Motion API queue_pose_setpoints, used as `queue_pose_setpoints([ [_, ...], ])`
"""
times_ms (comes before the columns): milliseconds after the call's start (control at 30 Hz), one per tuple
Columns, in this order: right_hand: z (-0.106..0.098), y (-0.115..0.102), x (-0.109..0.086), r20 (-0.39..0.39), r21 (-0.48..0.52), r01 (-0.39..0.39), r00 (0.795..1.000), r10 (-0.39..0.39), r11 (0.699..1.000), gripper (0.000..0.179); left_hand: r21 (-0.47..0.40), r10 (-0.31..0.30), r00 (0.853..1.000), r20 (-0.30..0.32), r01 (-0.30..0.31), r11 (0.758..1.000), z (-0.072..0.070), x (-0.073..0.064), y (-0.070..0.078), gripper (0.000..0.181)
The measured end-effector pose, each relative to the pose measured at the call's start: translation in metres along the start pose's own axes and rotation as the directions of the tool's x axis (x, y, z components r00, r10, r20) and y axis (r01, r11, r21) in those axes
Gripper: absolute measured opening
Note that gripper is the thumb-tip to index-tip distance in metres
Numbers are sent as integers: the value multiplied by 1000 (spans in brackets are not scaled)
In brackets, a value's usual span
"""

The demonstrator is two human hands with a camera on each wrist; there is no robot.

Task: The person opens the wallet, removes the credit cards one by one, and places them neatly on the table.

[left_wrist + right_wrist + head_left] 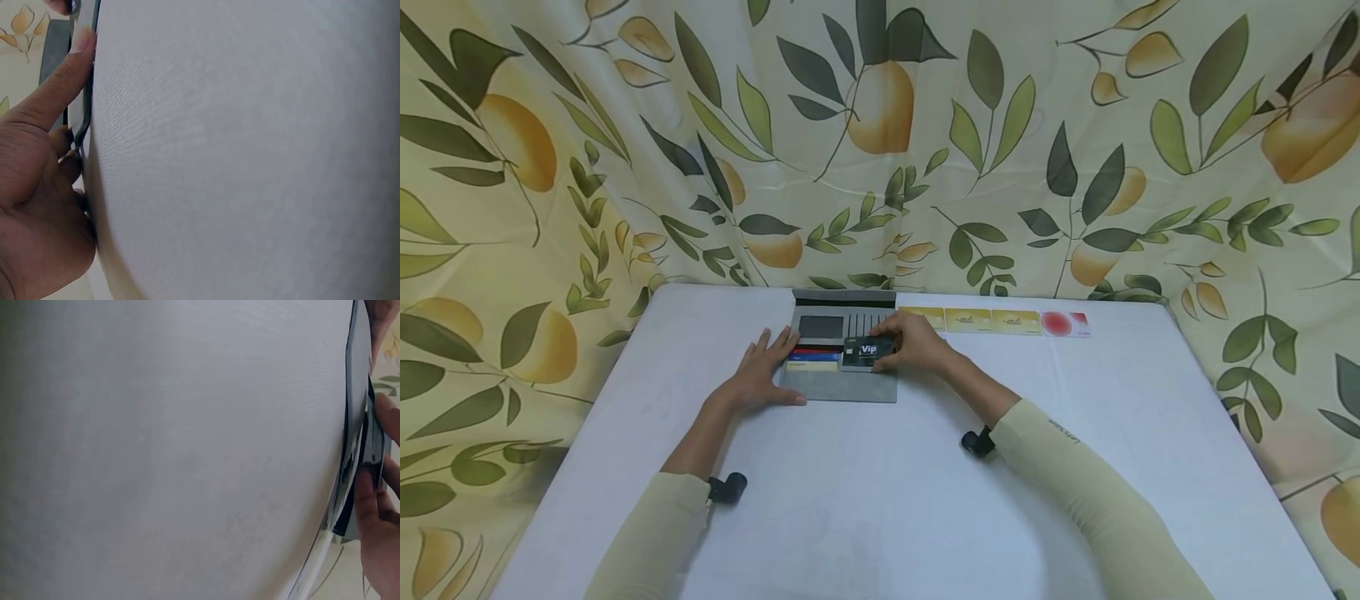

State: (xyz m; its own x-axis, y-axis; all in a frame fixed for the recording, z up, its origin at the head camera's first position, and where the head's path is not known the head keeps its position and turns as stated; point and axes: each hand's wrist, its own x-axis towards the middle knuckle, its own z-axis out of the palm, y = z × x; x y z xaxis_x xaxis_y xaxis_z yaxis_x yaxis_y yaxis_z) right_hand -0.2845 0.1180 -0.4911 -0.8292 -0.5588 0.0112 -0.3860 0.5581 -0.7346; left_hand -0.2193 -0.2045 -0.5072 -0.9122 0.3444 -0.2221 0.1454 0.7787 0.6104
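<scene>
A grey card wallet lies unfolded at the back of the table, with a dark window panel in its upper left. My right hand pinches a black card marked "Vip" between thumb and fingers, over the wallet's right-hand slots. In the right wrist view the dark card stands tilted off the wallet; how far it sits in a slot I cannot tell. Red, blue and pale cards show in the left slots. My left hand rests spread at the wallet's left edge, its thumb on the lower flap.
Right of the wallet, several yellow cards and a white card with a red circle lie in a row along the table's back edge. A white cloth covers the table. Behind it hangs a fruit-and-leaf patterned curtain.
</scene>
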Motion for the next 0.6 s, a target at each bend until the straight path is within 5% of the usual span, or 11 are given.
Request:
queue_pose_setpoints([
  [600, -18, 7, -18, -73, -23, -1, 997, -1, 1000, 53, -5, 9, 1000, -3, -9, 1000, 0, 0, 0, 122],
])
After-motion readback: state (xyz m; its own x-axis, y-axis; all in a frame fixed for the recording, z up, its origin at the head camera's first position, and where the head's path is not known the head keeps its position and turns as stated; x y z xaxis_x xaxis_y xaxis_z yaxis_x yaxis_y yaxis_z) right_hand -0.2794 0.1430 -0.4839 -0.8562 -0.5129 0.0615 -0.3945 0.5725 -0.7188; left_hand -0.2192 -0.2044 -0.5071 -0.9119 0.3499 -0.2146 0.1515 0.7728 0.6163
